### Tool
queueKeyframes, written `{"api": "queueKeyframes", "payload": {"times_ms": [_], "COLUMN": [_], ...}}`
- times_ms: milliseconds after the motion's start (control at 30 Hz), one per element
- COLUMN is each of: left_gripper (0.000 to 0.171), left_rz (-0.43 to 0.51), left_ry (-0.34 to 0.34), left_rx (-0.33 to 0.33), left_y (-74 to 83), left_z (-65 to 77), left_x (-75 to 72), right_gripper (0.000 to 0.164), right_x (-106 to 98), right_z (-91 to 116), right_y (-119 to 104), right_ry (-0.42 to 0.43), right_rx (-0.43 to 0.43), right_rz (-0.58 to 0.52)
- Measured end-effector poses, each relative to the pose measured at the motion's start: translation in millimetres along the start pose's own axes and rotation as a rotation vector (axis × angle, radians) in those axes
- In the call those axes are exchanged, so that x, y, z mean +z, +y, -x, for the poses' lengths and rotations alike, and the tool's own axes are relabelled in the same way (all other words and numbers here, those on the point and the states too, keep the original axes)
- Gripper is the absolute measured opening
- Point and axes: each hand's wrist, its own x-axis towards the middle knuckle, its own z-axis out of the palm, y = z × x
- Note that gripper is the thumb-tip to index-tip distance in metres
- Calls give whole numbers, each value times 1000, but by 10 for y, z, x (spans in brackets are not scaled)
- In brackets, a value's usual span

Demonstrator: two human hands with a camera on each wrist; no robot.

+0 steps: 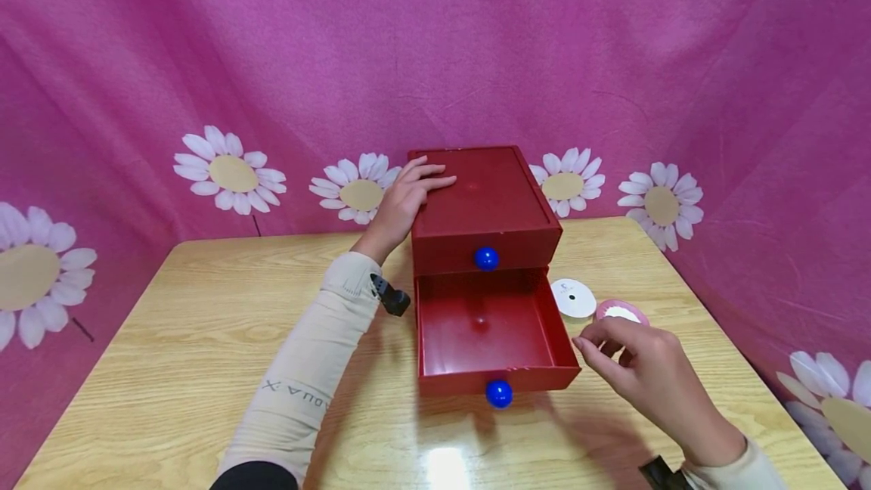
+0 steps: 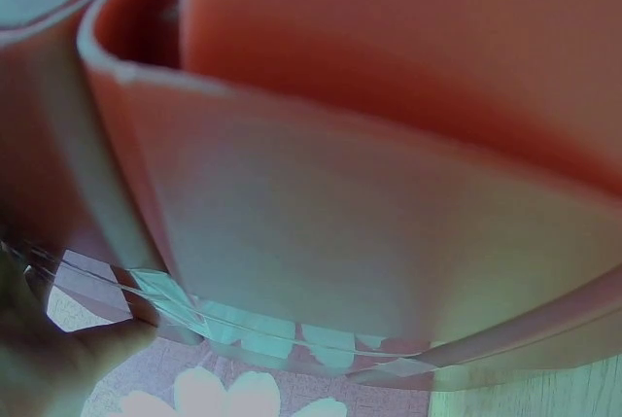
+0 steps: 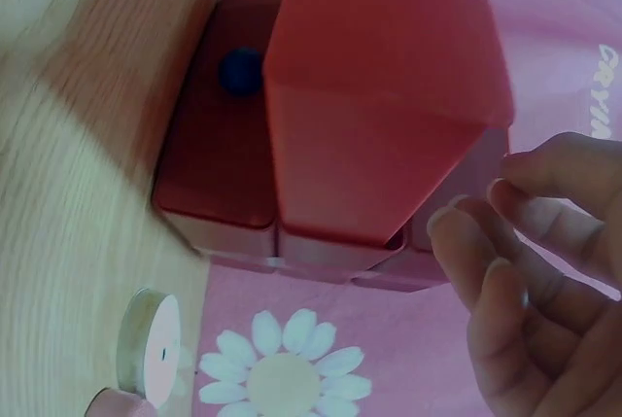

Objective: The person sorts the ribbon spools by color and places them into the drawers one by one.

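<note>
A red drawer cabinet (image 1: 476, 195) with blue ball knobs stands on the wooden table. Its middle drawer (image 1: 476, 339) is pulled out, baring a red floor with a shiny spot; the blue knob (image 1: 500, 394) sits on its front. A lower drawer (image 3: 209, 135) stays closed beneath it in the right wrist view. My left hand (image 1: 407, 203) rests on the cabinet's top left edge, fingers extended. Beside the pulled-out drawer's front right corner, my right hand (image 1: 636, 361) hovers with loosely bent fingers and nothing between them. The left wrist view mostly shows the drawer's side (image 2: 311, 213).
Right of the cabinet lie a white-faced spool (image 1: 566, 295) and a pink roll (image 1: 612, 305). A pink cloth (image 1: 435, 44) with daisies hangs behind and around the wooden table (image 1: 224, 339).
</note>
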Motion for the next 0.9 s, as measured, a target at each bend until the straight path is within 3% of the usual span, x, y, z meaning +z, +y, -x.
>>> {"api": "queueKeyframes", "payload": {"times_ms": [467, 900], "left_gripper": [46, 46], "left_rz": [-13, -11], "left_ry": [3, -9], "left_rx": [0, -3], "left_y": [5, 17], "left_z": [3, -2], "left_x": [3, 1], "right_gripper": [27, 37], "right_x": [132, 256], "right_z": [-36, -102], "right_y": [268, 496], "right_ry": [44, -26], "right_rx": [68, 153], "right_rz": [76, 127]}}
